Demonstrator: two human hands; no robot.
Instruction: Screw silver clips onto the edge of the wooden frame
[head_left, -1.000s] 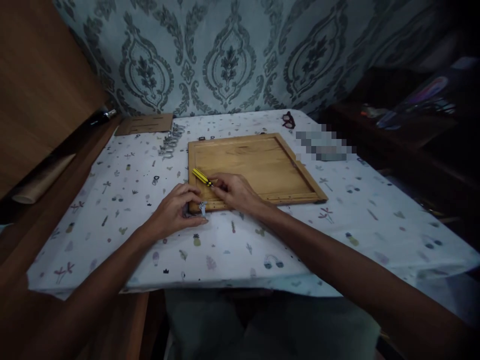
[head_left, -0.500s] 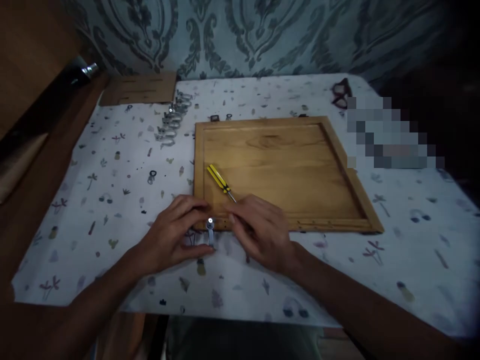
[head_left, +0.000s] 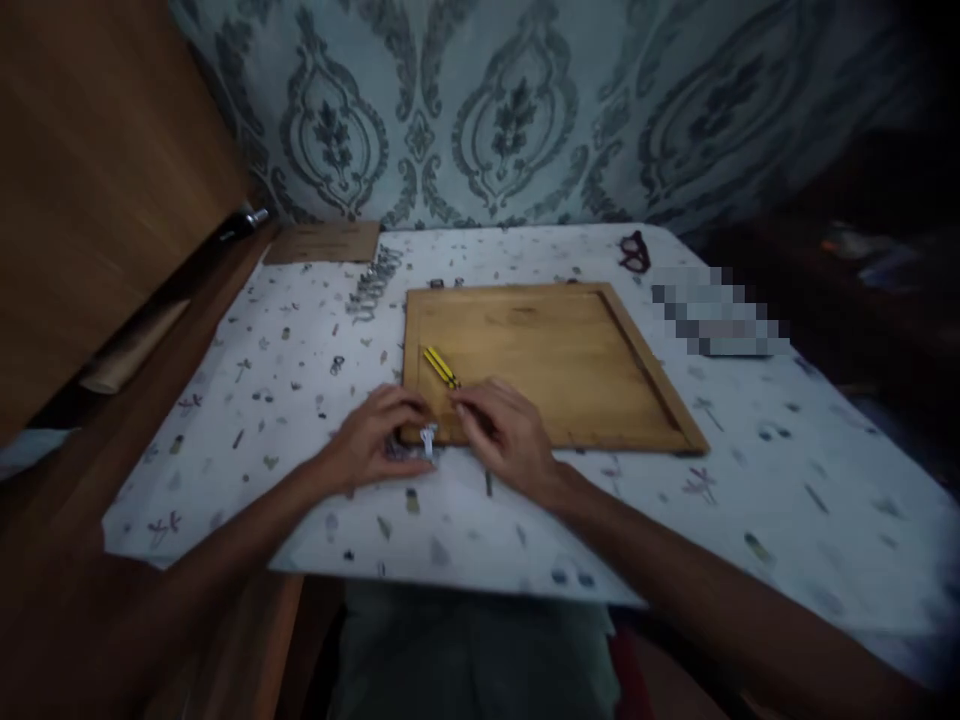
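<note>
A framed wooden cabinet door lies flat on the table. At its near left corner is a small metal hinge, its arm jutting over the door's edge. My left hand curls around this hinge, fingers above and thumb at its lower end. A yellow and black screwdriver rests on the door, its handle pointing away from me and its shaft end hidden by my right hand. My right hand is closed in a pinch beside the hinge; whatever is between its fingertips cannot be made out.
Several metal hinges stand in a row at the back left, by a flat cardboard piece. Dark red-framed glasses lie at the back right, near a pixelated object. A patterned cloth covers the table; a patterned wall rises behind.
The view has tilted up and pulled back, so the door and hands look smaller. My hands stay by the hinge, and the screwdriver keeps its place on the door.
</note>
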